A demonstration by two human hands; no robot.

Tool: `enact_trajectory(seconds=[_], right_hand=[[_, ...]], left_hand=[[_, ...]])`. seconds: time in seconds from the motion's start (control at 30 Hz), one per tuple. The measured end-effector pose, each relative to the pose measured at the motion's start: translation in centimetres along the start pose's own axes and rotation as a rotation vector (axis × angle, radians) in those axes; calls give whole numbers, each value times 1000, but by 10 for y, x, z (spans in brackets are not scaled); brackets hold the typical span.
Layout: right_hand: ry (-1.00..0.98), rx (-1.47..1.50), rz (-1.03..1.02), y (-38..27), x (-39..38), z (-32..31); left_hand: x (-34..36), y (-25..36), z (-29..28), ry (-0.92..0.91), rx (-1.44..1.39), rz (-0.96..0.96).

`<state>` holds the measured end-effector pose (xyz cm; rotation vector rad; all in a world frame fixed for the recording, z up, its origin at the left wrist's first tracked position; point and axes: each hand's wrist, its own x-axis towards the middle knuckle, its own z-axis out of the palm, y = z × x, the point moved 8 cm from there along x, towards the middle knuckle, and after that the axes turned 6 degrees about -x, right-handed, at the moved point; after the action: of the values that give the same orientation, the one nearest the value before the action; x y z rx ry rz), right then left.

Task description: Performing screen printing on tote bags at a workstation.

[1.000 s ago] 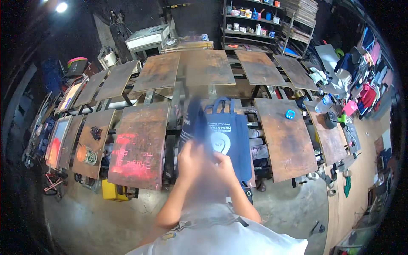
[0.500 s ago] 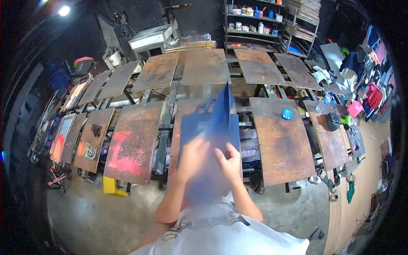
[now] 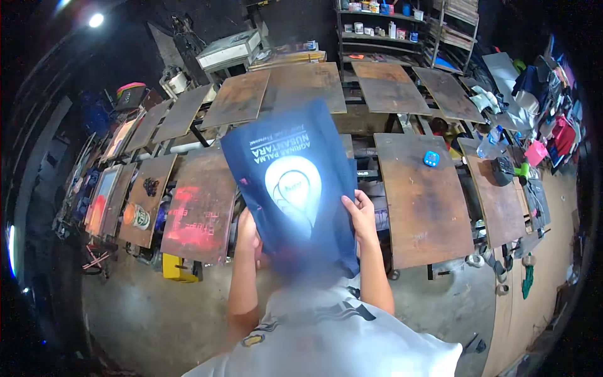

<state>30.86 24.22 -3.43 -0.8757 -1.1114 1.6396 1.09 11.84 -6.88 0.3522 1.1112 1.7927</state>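
A navy fabric tote bag (image 3: 330, 169) is held up before me, slightly tilted, its face with white lettering and a large white drop-shaped emblem toward the camera. Its lower part is blurred. My left hand (image 3: 247, 230) grips the bag's left side, fingers partly hidden behind it. My right hand (image 3: 360, 213) grips the right side, thumb at the edge. The board behind the bag is mostly hidden, as is whatever may lie on it.
Two rows of stained wooden boards (image 3: 427, 207) on metal frames surround it, one holding a paint bucket (image 3: 136, 217), another a small blue device (image 3: 431, 158). A bottle (image 3: 488, 141), shelves of jars (image 3: 377, 31) and piled garments (image 3: 559, 132) stand farther out.
The bag, folded edge-on and blurred earlier, is now spread out and raised with its printed face visible. My hands have moved apart to either side of it.
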Motion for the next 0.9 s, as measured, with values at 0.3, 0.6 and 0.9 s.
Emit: enact_trajectory(seconds=[0.3, 0.6, 0.9], right_hand=[[169, -272, -187, 0, 14, -11], [-13, -436, -168, -7, -26, 59], [-379, -536, -389, -44, -56, 115]], left_hand=[[17, -20, -4, 18, 541, 170], [-29, 14, 114, -246, 1271, 466], [2, 30, 108, -205, 738, 369]])
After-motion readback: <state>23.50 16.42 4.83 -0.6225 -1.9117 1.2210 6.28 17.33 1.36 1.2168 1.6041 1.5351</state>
